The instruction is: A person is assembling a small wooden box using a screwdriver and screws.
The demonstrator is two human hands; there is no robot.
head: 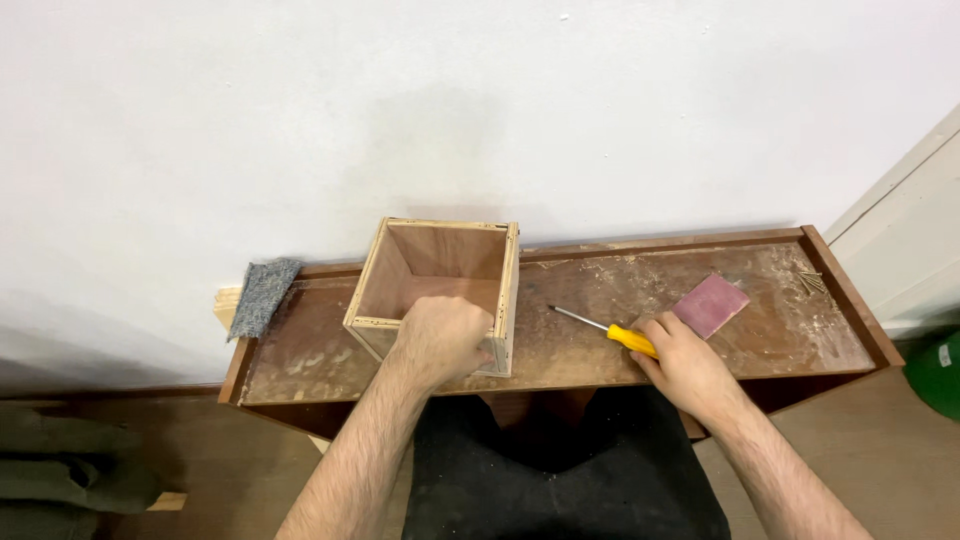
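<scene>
An open-topped plywood box stands on a low brown wooden bench. My left hand grips the box's near wall, fingers curled over its rim. To the right, my right hand closes on the yellow handle of a screwdriver lying on the bench, its metal shaft pointing left toward the box. A reddish sheet of sandpaper lies just beyond my right hand.
A grey abrasive pad hangs over the bench's back left corner. Several screws lie at the far right corner amid sawdust. A white wall rises behind, and a green object sits on the floor at right.
</scene>
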